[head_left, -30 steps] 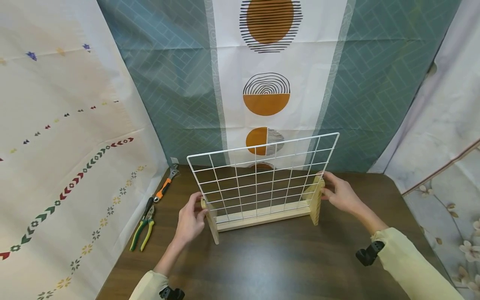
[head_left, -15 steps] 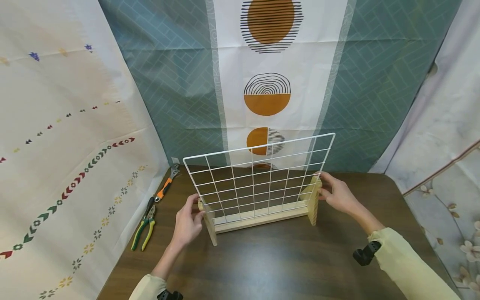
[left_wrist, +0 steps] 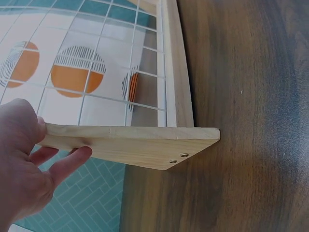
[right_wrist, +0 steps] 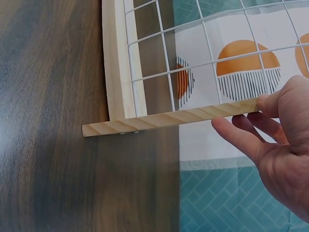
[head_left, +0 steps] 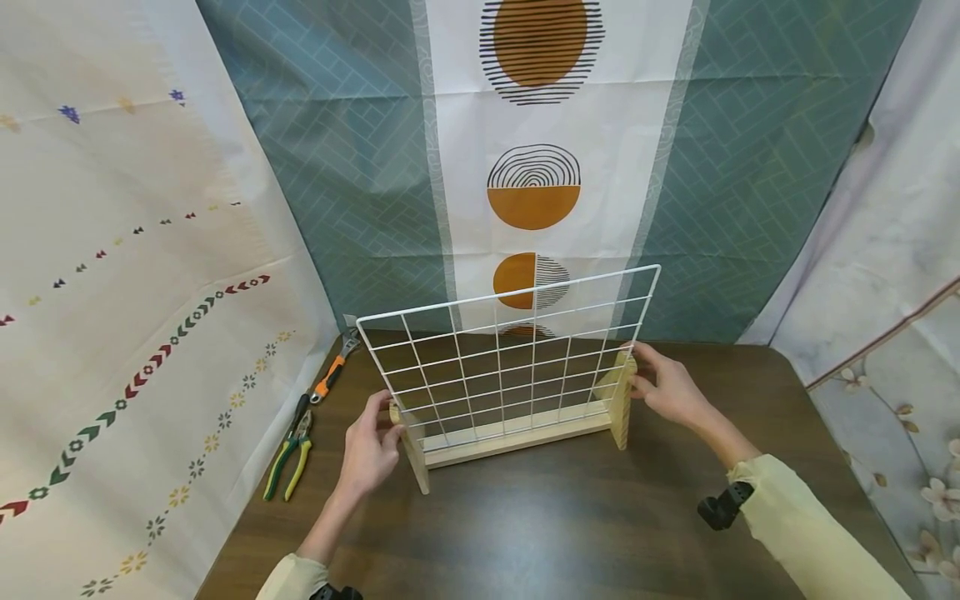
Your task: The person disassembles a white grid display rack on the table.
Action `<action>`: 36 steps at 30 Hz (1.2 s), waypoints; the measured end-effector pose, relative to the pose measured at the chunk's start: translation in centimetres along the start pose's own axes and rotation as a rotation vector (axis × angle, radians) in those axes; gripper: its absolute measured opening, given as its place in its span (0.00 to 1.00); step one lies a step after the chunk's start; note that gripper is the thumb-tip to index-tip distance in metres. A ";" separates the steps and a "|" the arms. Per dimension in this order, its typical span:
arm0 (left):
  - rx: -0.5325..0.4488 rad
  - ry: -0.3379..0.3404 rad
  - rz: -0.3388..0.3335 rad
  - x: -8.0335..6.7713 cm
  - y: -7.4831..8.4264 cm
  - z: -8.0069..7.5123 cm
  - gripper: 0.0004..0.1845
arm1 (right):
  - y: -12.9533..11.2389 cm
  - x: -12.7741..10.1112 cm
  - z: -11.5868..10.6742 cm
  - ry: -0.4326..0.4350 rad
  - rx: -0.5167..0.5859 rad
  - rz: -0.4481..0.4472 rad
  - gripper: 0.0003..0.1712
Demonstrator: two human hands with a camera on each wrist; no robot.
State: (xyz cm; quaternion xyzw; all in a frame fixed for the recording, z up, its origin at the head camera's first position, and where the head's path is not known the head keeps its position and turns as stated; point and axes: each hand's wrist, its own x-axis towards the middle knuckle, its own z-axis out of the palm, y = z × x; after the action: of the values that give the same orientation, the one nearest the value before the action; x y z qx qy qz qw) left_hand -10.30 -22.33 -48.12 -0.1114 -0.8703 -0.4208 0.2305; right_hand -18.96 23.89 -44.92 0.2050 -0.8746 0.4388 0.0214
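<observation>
A white wire grid (head_left: 510,293) stands upright, leaning back, in a pale wooden stand. Its lower edge runs along the wooden crossbar (head_left: 517,442), which joins two side panels. My left hand (head_left: 367,454) grips the upper part of the left side panel (left_wrist: 140,145), thumb on one face and fingers on the other. Two screw heads (left_wrist: 184,155) show low on that panel's outer face. On the other side my right hand (head_left: 673,390) pinches the right side panel (right_wrist: 164,119) near its top, between thumb and fingers.
Green-and-yellow pliers (head_left: 276,467) lie at the left of the brown table (head_left: 540,525). Behind them are a dark-handled tool (head_left: 299,408) and an orange-and-black adjustable wrench (head_left: 327,382). A patterned curtain (head_left: 360,167) hangs close behind the table.
Both hands have shifted the wire grid and its wooden stand a little to the left across the table. The grip on each side panel is unchanged, and the tools stay put.
</observation>
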 end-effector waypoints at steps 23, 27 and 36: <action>0.001 0.035 -0.005 -0.6 -0.5 -0.5 0.31 | -6.9 -0.8 11.1 0.657 -0.544 -0.508 0.61; 0.006 0.030 -0.004 -0.6 -0.7 -0.5 0.30 | -8.7 0.4 14.1 0.684 -0.606 -0.508 0.73; -0.004 0.018 -0.010 -0.4 -0.6 -0.4 0.30 | -10.1 2.9 16.7 0.752 -0.590 -0.365 0.83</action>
State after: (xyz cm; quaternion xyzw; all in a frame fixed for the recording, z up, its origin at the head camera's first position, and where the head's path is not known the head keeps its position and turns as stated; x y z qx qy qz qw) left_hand -10.06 -22.99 -48.55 -0.1036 -0.8679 -0.4246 0.2360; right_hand -15.44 4.54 -46.85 0.1675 -0.8430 0.2057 0.4680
